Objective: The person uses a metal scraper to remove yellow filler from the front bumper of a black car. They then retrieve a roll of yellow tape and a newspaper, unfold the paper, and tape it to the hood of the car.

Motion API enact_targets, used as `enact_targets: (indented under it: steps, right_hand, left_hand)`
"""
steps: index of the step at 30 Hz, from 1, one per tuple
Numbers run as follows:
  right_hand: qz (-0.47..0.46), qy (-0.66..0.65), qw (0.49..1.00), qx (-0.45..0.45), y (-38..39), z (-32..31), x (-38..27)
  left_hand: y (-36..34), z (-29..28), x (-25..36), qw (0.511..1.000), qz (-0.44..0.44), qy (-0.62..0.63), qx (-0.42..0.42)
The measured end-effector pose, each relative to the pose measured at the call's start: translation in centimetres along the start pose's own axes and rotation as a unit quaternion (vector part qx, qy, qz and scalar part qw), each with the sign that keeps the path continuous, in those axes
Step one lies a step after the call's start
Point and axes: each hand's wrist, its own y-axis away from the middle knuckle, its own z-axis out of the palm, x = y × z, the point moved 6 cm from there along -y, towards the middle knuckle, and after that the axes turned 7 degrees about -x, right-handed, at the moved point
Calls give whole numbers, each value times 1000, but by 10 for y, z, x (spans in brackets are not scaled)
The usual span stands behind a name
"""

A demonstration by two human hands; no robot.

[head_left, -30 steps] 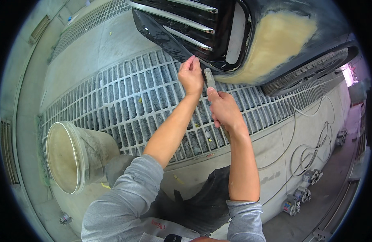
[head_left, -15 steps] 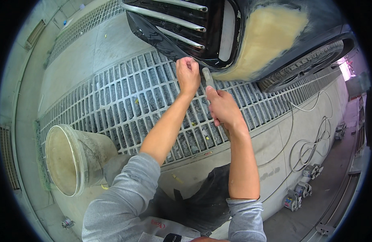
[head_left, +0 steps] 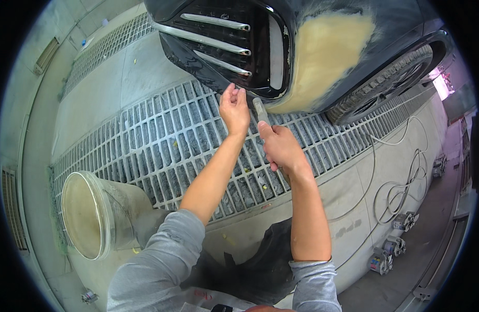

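The dark car bumper (head_left: 182,60) fills the top, with chrome strips on its black grille and a large beige filler patch (head_left: 325,52) at its corner. My left hand (head_left: 234,112) is raised at the bumper's lower edge, its fingers loosely bent and apart, with nothing visible in them. Whether the fingertips touch the bumper cannot be made out. Closed around a grey tool (head_left: 260,110) is my right hand (head_left: 282,148), thumb laid along the tool. The tool's narrow, blunt end points up at the bumper's lower edge, just right of my left hand; its exact kind is unclear.
Beneath the bumper runs a metal floor grating (head_left: 161,130). To the left a dusty plastic bucket (head_left: 104,208) lies tilted. The car wheel (head_left: 382,86) is at the right. A hose (head_left: 390,200) coils on the floor near several small machines (head_left: 381,260).
The view has shifted, so the bumper sits further left and lower. My left hand's fingers have loosened from a tighter curl. My right hand keeps hold of the grey tool.
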Motion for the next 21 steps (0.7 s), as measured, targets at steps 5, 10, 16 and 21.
enact_targets:
  steps: [5, 10, 16, 21]
  right_hand:
    - [-7, 20, 1000, 5, 0, 2, 2]
    - [-9, 35, 999, 2, 0, 5, 3]
    - [4, 35, 999, -4, 1, 3, 1]
    - [15, 55, 998, 2, 1, 1, 3]
  left_hand:
    - [5, 4, -8, 999, -29, 19, 28]
    - [6, 1, -12, 999, -15, 10, 32]
    - [4, 4, -14, 998, -12, 27, 51]
    - [6, 2, -3, 998, 16, -54, 33]
